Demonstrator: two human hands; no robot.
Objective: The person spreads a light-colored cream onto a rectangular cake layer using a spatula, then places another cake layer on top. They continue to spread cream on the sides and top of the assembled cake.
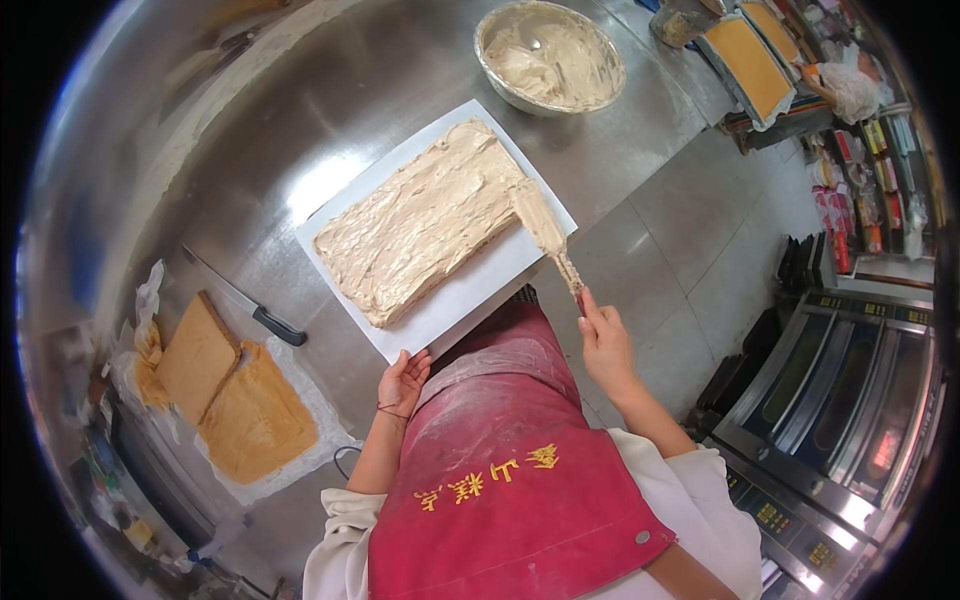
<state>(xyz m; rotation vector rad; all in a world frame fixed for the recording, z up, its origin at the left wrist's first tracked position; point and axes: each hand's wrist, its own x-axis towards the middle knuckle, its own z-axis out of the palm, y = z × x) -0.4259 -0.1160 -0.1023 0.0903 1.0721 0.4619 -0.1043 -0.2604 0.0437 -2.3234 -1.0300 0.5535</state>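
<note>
My right hand (606, 345) grips the handle of a cream-coated spatula (541, 219), whose blade touches the right end of a rectangular cake (420, 225). Tan cream with a rough, wavy surface covers the cake's top. Under the cake lies a white paper sheet or board (480, 274) on the metal table. My left hand (405, 379) is at the near corner of this white sheet, its fingers curled at the edge; whether they pinch it is hard to tell. Beyond the cake stands a metal bowl (551, 58) holding more of the same cream.
A knife (247, 300) with a black handle lies left of the cake. Farther left are sponge cake pieces (199, 356) and a brown cake skin (259, 420) on crumpled paper. Trays of yellow cake (750, 64) and another person's arm (817, 82) are at the upper right; ovens (825, 405) stand lower right.
</note>
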